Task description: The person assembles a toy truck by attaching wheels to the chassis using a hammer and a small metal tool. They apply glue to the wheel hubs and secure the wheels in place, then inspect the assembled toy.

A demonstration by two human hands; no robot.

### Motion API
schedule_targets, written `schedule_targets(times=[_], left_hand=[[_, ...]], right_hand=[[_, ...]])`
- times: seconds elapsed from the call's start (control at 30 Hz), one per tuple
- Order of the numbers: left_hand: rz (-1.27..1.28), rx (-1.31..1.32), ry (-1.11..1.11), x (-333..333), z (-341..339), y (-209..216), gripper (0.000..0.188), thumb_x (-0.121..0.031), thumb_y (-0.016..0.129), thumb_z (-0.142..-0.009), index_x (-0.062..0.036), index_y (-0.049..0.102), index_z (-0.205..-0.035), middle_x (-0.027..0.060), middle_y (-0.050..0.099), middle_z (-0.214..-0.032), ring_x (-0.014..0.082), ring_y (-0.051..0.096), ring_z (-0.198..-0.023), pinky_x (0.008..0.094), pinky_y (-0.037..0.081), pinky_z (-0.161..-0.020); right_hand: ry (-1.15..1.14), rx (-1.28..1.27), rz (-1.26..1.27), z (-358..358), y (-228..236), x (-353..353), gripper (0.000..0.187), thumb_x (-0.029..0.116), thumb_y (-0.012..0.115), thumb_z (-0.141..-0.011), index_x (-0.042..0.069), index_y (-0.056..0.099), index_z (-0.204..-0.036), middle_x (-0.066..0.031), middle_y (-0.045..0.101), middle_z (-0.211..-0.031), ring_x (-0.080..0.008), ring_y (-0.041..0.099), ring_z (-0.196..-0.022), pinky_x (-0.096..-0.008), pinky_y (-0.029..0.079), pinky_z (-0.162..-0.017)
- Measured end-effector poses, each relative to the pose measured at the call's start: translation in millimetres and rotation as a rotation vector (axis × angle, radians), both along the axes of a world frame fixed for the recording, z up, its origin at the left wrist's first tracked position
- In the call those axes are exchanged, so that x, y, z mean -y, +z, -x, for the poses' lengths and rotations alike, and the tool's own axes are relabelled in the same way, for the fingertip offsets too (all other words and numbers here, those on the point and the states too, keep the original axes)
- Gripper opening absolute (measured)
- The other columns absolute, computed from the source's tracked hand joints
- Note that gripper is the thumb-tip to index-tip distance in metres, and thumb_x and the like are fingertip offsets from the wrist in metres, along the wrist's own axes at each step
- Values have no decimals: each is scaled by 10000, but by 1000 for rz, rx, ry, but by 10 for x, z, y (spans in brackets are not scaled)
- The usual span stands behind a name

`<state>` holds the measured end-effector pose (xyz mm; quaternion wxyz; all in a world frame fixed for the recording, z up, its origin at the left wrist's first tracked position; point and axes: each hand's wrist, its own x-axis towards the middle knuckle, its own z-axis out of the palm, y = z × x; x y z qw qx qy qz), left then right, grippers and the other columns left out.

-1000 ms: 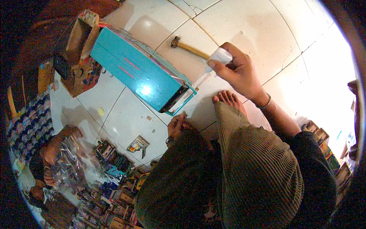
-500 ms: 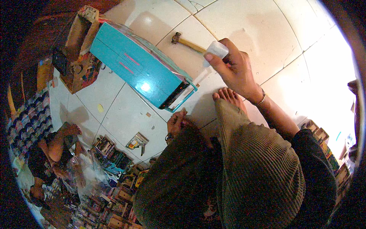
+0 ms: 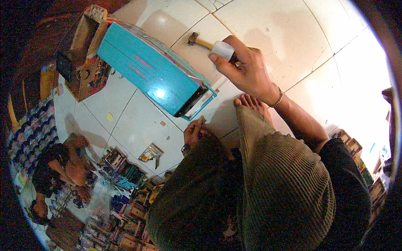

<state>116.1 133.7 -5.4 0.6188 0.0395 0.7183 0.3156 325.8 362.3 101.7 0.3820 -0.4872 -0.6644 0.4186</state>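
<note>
My right hand [image 3: 247, 69] is closed on a small white block with rounded edges [image 3: 223, 50], thumb on the near side. Its exact kind does not show. The block is above the floor tiles and covers part of the handle of a hammer [image 3: 193, 38] lying behind it. To the left a long teal box [image 3: 146, 69] lies on the floor, with a raised frame at its near right end. My left hand [image 3: 193, 131] is beside my knee, close to that end, fingers curled; what they hold, if anything, is too small to make out.
A staple gun [image 3: 151, 155] lies on the tiles at the lower left. Beyond the teal box stands an open cardboard box [image 3: 88, 37]. Another person [image 3: 67, 167] sits at the far left, near many small boxed goods [image 3: 130, 217]. My bare foot [image 3: 253, 103] is below my right hand.
My right hand has moved left with the white block, nearer the hammer's head and the teal box. The other person has shifted posture. My left hand has hardly moved.
</note>
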Motion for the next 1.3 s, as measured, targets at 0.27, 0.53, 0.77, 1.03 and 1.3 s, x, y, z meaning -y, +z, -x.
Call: schedule_targets(times=[0.27,0.53,0.77,1.03,1.3], left_hand=[[-9,22,44,34,3,-71,234,-270,716,-922,-53,648,-866,6,570,-658,97,521,-549,264,434,-533],[-49,45,76,52,-8,-83,197,-229,715,-923,-56,652,-854,18,596,-661,105,533,-544,260,433,-525],[-77,-44,-338,38,129,22,329,-347,626,-973,-23,682,-999,39,651,-807,140,607,-733,285,486,-688],[-240,-36,-1247,-740,450,1514,386,-320,606,-982,-99,608,-1299,76,663,-1237,189,600,-1157,338,463,-991],[-1030,-325,-143,-1630,257,2752,448,-155,584,-987,-5,482,-1397,133,533,-1383,237,562,-1193,370,509,-942]], right_hand=[[23,42,-57,35,-39,-30,262,263,689,-915,30,583,-973,-67,625,-651,-160,629,-539,-294,482,-504],[-22,-53,-57,82,-93,-46,283,305,715,-869,70,607,-986,-90,584,-581,-219,589,-487,-345,469,-481],[-118,-217,180,-76,6,-75,318,321,709,-895,35,610,-994,-48,619,-655,-116,592,-561,-285,473,-520],[18,-632,445,-71,485,-200,173,239,623,-965,88,559,-1021,-35,705,-838,-39,538,-606,-212,401,-497],[588,-884,378,827,1256,-159,235,179,572,-1006,46,489,-1180,-41,650,-979,-81,607,-807,-248,506,-665]])
